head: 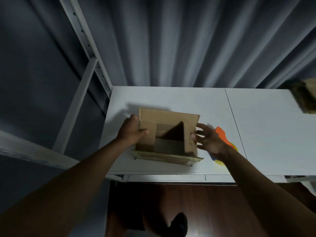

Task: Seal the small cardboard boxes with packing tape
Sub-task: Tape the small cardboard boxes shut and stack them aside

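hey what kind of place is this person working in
Probably a small packing or storage room: an open cardboard box on a white table, a metal shelving frame at left, and more boxes at far right.

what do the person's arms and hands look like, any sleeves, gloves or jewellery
Both arms are bare along their whole visible length, with no sleeves in sight. The left hand and right hand are ungloved. No watch, bracelet or ring shows, though the dim light could hide something small.
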